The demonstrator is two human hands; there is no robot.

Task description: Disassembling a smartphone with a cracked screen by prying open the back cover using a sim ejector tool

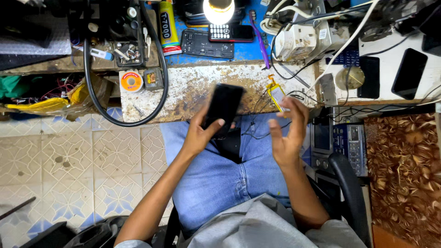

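In the middle of the frame, just below the edge of the bench, I hold a flat black rectangular smartphone (223, 106) in my left hand (198, 136). My fingers wrap round its lower end and my thumb lies across its dark face. The phone is blurred, so I cannot say whether its back is on or off.

My right hand (287, 138) is just right of it, over my blue denim lap (220, 179). The palm is open, the fingers are spread and it grips nothing. Its fingertips reach up toward a small yellow-wrapped flat battery pack (277, 95) at the bench edge, though I cannot tell if they touch it. Thin black wires (257, 120) hang from there down toward my knee.

As I judge it, the phone is in hand while the battery pack sits apart from it on the worn white workbench (193, 85), so the two are not yet joined.

Further up are a dark keypad handset (230, 32), a yellow tube of glue (168, 27) and a lit bulb (218, 10). A solder reel (131, 81) sits toward the upper left.
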